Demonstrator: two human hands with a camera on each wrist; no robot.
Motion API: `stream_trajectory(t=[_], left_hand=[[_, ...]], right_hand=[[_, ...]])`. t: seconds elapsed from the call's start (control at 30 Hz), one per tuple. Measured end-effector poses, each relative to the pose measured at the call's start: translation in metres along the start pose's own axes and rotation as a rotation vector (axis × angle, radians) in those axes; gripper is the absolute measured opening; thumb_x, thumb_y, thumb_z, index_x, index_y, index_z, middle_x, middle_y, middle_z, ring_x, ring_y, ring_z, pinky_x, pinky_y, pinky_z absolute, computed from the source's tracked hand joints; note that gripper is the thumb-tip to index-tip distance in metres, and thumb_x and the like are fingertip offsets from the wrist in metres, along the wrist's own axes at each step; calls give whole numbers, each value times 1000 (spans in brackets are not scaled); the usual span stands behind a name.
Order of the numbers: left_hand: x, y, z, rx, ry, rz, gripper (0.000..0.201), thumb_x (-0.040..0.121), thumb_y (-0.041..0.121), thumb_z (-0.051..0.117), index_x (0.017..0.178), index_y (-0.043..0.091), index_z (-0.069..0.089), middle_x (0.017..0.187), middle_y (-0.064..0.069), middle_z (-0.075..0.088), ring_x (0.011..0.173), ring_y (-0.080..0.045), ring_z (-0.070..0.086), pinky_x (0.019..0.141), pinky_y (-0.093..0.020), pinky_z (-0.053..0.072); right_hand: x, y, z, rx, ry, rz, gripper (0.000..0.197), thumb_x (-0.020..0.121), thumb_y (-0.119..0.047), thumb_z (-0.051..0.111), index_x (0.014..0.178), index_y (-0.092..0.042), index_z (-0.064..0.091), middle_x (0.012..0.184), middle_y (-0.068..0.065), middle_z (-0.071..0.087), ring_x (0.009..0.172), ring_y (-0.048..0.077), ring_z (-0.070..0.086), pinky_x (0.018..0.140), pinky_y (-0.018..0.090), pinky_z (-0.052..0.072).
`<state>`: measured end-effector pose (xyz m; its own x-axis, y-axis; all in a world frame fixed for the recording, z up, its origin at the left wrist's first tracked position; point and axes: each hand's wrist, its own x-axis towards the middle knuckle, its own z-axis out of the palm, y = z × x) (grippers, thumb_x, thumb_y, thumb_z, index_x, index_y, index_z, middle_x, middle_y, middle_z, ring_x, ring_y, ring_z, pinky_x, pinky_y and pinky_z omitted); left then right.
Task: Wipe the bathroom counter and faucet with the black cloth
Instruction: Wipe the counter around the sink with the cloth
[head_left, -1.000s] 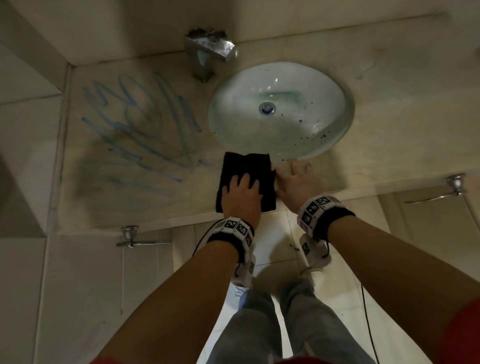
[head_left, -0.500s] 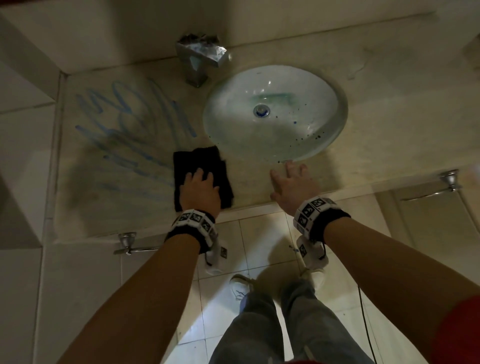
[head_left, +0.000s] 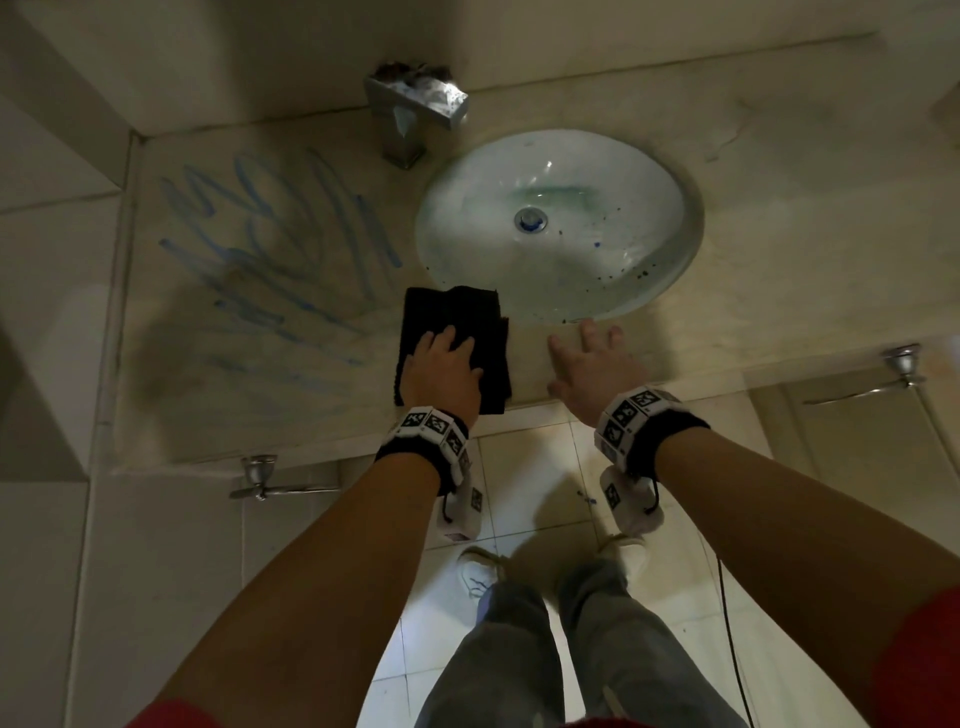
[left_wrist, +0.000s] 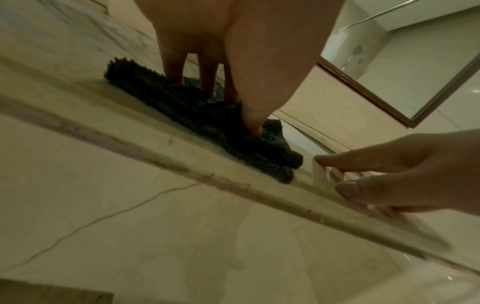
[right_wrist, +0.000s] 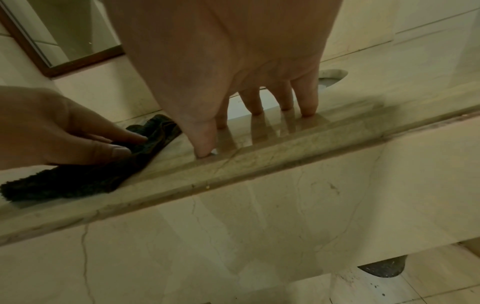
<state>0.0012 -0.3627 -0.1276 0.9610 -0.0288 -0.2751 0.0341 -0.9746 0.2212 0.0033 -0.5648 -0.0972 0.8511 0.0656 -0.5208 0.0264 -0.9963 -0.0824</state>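
The black cloth (head_left: 452, 312) lies flat on the beige marble counter (head_left: 779, 260), just in front of the left edge of the white oval sink (head_left: 571, 275). My left hand (head_left: 441, 369) presses on the cloth with straight fingers (left_wrist: 171, 61); the cloth (left_wrist: 182, 111) reaches to the counter's front edge. My right hand (head_left: 592, 364) rests beside it on bare counter, its spread fingertips (right_wrist: 307, 107) touching the stone and holding nothing. Blue smears (head_left: 275, 260) cover the counter left of the sink. The chrome faucet (head_left: 415, 111) stands at the back, behind the sink's left side.
Two chrome bars are fixed under the counter front, one at the left (head_left: 260, 475) and one at the right (head_left: 904, 364). A framed mirror (left_wrist: 389, 92) hangs above the back wall. My legs and shoes (head_left: 480, 571) stand on the tiled floor, with a black cable (head_left: 727, 623) to their right.
My left hand slid the cloth left toward the blue smears, then back right to the sink's front edge. The right hand stayed planted on the counter.
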Motion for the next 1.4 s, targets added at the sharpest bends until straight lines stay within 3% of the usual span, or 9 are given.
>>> stream_trajectory(t=[0.3, 0.4, 0.63, 0.87, 0.97, 1.13, 1.4], left_hand=[[-46, -16, 12, 111, -23, -23, 52, 99, 44, 40, 148, 29, 32, 158, -2, 24, 145, -27, 19, 114, -45, 29], [-36, -12, 7, 84, -10, -36, 50, 99, 47, 40, 145, 28, 40, 156, -4, 29, 143, -28, 22, 113, -46, 30], [13, -3, -5, 106, -4, -57, 49, 97, 43, 46, 144, 28, 41, 154, -5, 30, 141, -31, 24, 108, -50, 34], [-34, 52, 17, 121, -36, 97, 51, 97, 40, 46, 146, 28, 36, 157, -4, 25, 144, -31, 18, 113, -52, 25], [-14, 45, 13, 65, -19, 117, 42, 97, 40, 45, 139, 33, 46, 154, -2, 32, 142, -29, 24, 110, -51, 30], [19, 37, 1, 60, -17, 105, 42, 97, 38, 49, 139, 34, 47, 153, -2, 34, 140, -29, 27, 108, -49, 35], [-17, 13, 11, 84, -9, 113, 44, 97, 37, 48, 140, 30, 43, 155, -2, 31, 142, -28, 25, 108, -49, 34]], right_hand=[[0, -2, 0, -7, -7, -1, 70, 96, -52, 49, 154, -39, 13, 165, 7, -1, 148, 44, 4, 116, 58, 24], [0, -3, 0, -5, -8, 9, 69, 96, -52, 48, 154, -39, 12, 165, 7, -3, 148, 44, 3, 117, 58, 23], [1, 0, 2, -5, -1, 1, 68, 97, -52, 46, 154, -39, 13, 165, 7, -2, 148, 44, 4, 117, 56, 24], [1, -2, 7, 23, 53, 8, 62, 99, -49, 38, 154, -42, 9, 166, 7, 2, 148, 44, 6, 116, 56, 25], [3, -1, 9, 26, 56, 6, 61, 100, -49, 35, 154, -42, 8, 166, 7, 3, 148, 43, 6, 117, 56, 23], [5, -1, 9, -1, 32, 15, 74, 96, -52, 46, 154, -44, 0, 166, 6, -2, 149, 43, 3, 118, 56, 21], [3, -1, 9, -37, 32, 27, 69, 95, -55, 45, 153, -43, 10, 166, 5, -2, 149, 42, 4, 117, 54, 22]])
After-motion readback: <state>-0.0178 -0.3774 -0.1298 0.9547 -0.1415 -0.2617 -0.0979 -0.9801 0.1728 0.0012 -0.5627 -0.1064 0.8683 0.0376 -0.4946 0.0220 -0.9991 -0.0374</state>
